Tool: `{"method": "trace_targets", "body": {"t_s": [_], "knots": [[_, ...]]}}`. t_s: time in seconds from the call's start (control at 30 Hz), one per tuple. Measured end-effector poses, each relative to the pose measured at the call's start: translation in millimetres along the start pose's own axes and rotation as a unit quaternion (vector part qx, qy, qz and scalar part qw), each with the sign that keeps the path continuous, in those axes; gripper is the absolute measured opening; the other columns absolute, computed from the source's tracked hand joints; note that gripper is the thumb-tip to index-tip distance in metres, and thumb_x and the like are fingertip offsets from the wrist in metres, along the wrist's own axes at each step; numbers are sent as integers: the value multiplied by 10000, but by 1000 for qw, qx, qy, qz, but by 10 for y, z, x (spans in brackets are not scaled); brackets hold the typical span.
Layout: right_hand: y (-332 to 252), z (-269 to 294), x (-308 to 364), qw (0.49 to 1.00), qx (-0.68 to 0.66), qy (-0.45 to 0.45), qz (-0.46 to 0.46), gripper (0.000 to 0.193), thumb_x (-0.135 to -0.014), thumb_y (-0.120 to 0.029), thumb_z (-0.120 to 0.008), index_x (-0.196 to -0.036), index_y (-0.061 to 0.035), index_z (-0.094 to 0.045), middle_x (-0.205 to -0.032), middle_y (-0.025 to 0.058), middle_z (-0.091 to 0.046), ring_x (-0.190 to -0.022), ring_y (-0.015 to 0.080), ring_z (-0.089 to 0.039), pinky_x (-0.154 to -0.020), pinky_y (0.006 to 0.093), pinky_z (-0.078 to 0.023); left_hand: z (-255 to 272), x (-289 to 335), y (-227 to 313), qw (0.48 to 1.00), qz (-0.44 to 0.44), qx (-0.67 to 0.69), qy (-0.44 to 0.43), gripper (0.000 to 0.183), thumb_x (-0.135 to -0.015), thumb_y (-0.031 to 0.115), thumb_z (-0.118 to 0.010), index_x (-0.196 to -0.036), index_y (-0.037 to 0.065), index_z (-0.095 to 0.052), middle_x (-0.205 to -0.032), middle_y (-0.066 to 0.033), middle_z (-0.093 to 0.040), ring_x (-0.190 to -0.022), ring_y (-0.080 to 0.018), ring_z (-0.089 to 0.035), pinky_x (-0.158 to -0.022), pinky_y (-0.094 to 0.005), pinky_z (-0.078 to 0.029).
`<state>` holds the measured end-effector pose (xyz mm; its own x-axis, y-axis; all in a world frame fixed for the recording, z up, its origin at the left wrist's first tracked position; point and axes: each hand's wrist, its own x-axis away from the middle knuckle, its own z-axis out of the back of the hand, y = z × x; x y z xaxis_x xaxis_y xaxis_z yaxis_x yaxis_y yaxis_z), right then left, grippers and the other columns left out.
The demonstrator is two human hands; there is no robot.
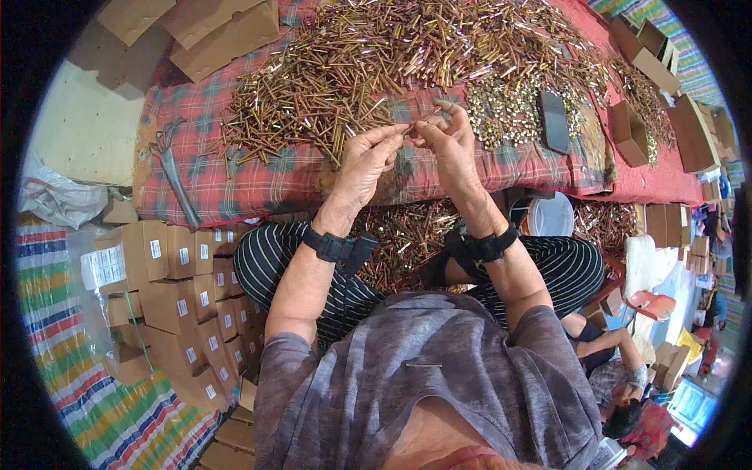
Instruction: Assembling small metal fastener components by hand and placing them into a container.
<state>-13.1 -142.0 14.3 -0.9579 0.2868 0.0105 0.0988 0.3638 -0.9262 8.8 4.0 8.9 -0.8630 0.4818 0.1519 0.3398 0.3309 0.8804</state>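
My left hand and my right hand meet above the table's front part, thumbs and fingertips pinched together. Between them is a slim copper-coloured bolt, largely covered by the fingers. Just beyond lies a wide heap of similar copper-coloured bolts. Small brassy nuts are spread to the right of my right hand. Whether one of these nuts is in my fingertips cannot be made out. A red plaid cloth covers the table under my hands.
A dark phone lies by the nuts. On the left rests a grey-handled tool. More bolts lie below the table edge, between my legs. Cardboard boxes are stacked at left. Another person sits at lower right.
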Motion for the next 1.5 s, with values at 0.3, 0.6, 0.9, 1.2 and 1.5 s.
{"method": "trace_targets", "body": {"t_s": [0.3, 0.6, 0.9, 1.2, 1.5], "knots": [[36, 35, 119, 999, -13, 22, -20, 438, -777, 17, -599, -1142, 13, -357, -743, 52, -574, -618, 98, -533, -582, 229, -435, -32, -9, -60, 1000, -22, -18, -9, 203, -850, 115, -561, -1002, -7, -615, -683, 52, -507, -552, -11, -388, -477, -162, -304], [84, 158, 189, 970, 226, -82, -48, 181, -855, -172, -582, -824, 4, -608, -637, -28, -529, -571, 33, -450, -484, 195, -370, -32, 10, -75, 998, 37, 18, 50, 96, -820, 114, -558, -877, 41, -582, -658, 54, -481, -489, -1, -363, -415, -147, -241], [237, 667, -1093, 760, 622, 81, 170, 237, -770, -216, -597, -770, 19, -572, -756, 220, -607, -706, 384, -591, -622, 442, -465, -1, -44, -110, 986, 68, 100, 118, 75, -782, 76, -572, -829, 28, -605, -628, 32, -483, -474, -13, -346, -402, -148, -245], [319, 606, -1360, 671, 732, 49, 108, 153, -722, -77, -533, -821, 40, -538, -798, 228, -614, -735, 401, -607, -642, 459, -495, 31, -39, -146, 985, 76, 101, 121, 75, -787, 84, -571, -832, 30, -598, -641, 22, -496, -482, -28, -363, -409, -156, -263], [159, 647, -776, 671, 731, -71, 106, 212, -739, -241, -572, -832, -63, -640, -811, 181, -620, -776, 366, -603, -671, 443, -487, 73, -63, -132, 982, 62, 136, 113, 113, -788, 80, -558, -876, 20, -595, -675, 6, -525, -509, -39, -407, -417, -158, -280]]}}
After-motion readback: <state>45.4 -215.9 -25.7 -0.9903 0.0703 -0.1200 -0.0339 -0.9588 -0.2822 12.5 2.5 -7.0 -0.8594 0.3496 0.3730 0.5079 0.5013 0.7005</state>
